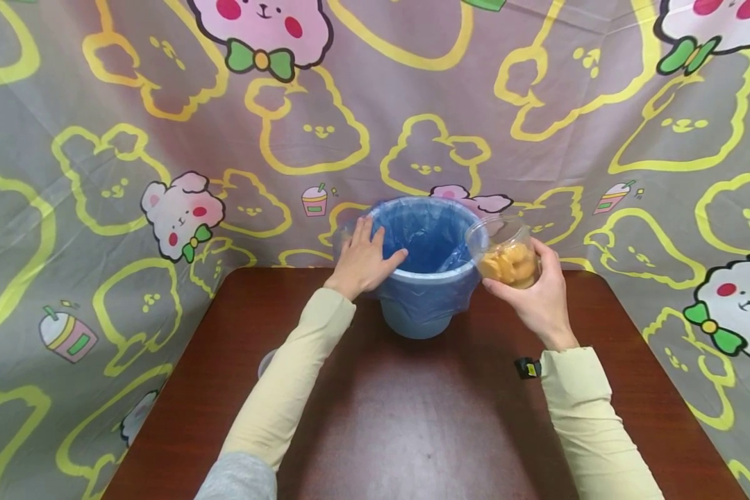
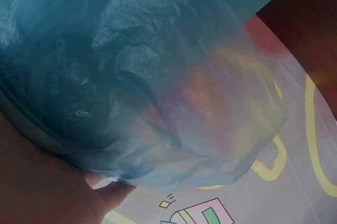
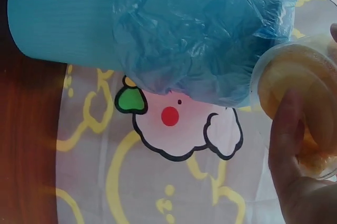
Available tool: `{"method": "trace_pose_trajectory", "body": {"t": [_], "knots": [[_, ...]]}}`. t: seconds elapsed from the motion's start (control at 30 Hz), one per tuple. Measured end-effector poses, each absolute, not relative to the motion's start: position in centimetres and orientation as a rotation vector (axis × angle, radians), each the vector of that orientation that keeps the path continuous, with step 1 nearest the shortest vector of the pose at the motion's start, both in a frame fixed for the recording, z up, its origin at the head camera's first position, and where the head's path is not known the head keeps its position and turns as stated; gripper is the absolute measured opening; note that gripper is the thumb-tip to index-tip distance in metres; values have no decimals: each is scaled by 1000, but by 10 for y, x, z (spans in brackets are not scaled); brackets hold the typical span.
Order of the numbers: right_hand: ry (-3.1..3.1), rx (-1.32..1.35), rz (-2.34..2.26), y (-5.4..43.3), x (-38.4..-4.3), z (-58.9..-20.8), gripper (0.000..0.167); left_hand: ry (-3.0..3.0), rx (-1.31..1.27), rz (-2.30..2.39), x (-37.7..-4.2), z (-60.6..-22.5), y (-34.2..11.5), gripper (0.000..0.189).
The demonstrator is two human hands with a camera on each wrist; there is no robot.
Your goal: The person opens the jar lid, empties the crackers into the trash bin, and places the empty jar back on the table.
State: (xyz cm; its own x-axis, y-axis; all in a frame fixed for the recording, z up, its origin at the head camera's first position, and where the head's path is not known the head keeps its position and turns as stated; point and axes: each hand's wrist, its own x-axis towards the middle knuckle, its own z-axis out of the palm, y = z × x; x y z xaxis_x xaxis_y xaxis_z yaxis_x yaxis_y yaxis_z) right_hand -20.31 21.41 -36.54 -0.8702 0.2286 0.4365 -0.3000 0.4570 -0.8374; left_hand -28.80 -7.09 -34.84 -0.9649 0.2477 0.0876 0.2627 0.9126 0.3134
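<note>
A light blue trash bin [image 1: 415, 328] stands at the far edge of the table, lined with a translucent blue bag [image 1: 428, 295] folded over its rim. On the left of that rim rests my left hand [image 1: 364, 262], fingers extended and thumb apart. My right hand [image 1: 540, 298] grips a clear plastic jar [image 1: 503, 228] holding orange-yellow pieces [image 1: 514, 264]. The jar leans toward the bin, its mouth beside the right rim. The right wrist view shows my thumb [image 3: 288, 129] across the jar's side. In the left wrist view, the bag covers much of the frame.
A small black object with a yellow mark [image 1: 528, 368] lies by my right cuff. Partly hidden behind my left forearm is a round, pale clear item [image 1: 265, 362]. A patterned cloth [image 1: 425, 97] hangs behind and beside the brown table [image 1: 387, 437].
</note>
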Motion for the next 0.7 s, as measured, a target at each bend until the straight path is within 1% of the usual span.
{"method": "trace_pose_trajectory", "body": {"t": [0.17, 0.4, 0.7], "knots": [[-2243, 64, 1311, 214, -206, -360, 92, -3017, -407, -510, -288, -349, -71, 87], [-2274, 87, 1249, 216, -211, -354, 96, -3007, -408, -494, -288, -349, -70, 86], [-2256, 148, 1157, 217, -217, -351, 95, -3006, -416, -468, -289, -350, -70, 85]]}}
